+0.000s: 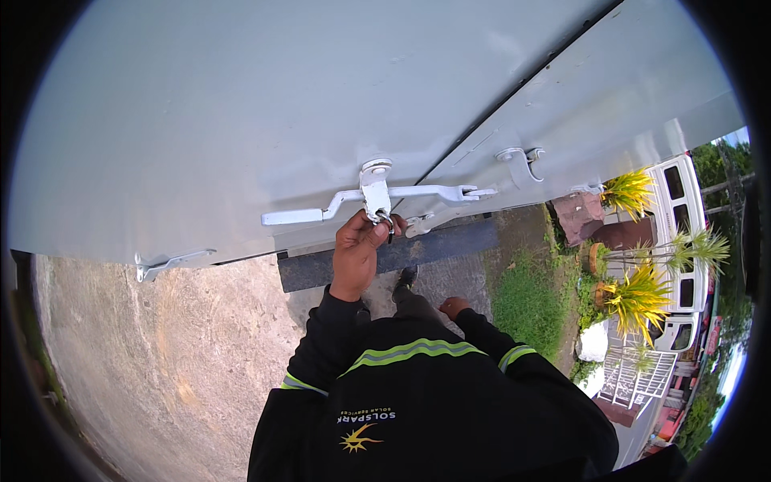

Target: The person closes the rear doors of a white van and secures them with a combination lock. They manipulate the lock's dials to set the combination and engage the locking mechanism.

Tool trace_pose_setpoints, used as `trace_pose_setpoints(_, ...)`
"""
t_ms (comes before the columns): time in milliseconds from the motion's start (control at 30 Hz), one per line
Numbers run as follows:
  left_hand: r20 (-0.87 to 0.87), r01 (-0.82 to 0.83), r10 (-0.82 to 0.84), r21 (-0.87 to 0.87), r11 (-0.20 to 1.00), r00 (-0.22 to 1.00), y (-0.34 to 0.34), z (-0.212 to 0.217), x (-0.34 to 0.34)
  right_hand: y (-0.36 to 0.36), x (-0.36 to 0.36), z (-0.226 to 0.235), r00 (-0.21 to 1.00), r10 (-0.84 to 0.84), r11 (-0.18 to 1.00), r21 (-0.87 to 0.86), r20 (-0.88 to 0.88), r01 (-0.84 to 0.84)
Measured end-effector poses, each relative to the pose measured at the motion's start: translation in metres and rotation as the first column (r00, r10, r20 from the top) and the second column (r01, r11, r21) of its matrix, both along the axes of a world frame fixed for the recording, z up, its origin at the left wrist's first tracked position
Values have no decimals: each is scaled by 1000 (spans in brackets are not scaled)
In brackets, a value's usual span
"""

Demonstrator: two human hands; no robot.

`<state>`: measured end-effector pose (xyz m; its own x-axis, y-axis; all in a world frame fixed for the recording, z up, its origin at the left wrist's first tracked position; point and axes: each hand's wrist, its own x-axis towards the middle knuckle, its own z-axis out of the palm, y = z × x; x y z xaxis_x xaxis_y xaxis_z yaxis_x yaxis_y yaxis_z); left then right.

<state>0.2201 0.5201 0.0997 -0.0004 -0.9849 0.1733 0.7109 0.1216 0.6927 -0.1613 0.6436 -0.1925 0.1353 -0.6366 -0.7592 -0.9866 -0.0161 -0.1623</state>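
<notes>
My left hand [357, 253] is raised to the grey metal door [225, 136], its thumb and fingers pinched round a small metal padlock [389, 225]. The padlock hangs at the lower end of a white hasp [375, 193], and my fingers hide part of it. Behind the hasp, a white latch handle [301, 216] runs sideways across the gap between two door panels. Low by my body, apart from the door, my right hand [455, 307] looks curled closed; whatever it may hold is hidden.
A second door panel [578, 104] with a white hook catch [522, 165] is on the right. Below the doors runs a dark step plate [442, 247]. Concrete ground [161, 353] lies left; grass [526, 305], potted yellow plants [638, 301] and a white van [679, 209] are right.
</notes>
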Motion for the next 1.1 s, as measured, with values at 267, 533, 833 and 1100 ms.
trace_pose_setpoints(267,-232,196,-147,206,959,962,6,14,17,18,-41,-24,985,73,997,43,-154,-67)
trace_pose_setpoints(533,-224,347,-295,246,905,929,1,12,40,-8,17,-11,898,-390,916,-13,203,401)
trace_pose_setpoints(833,-247,427,-369,251,869,896,1,9,41,-42,-17,-77,662,-701,703,105,265,703)
trace_pose_setpoints(1100,25,266,-329,532,804,944,19,49,53,-15,-54,-172,977,-209,967,-145,29,211)
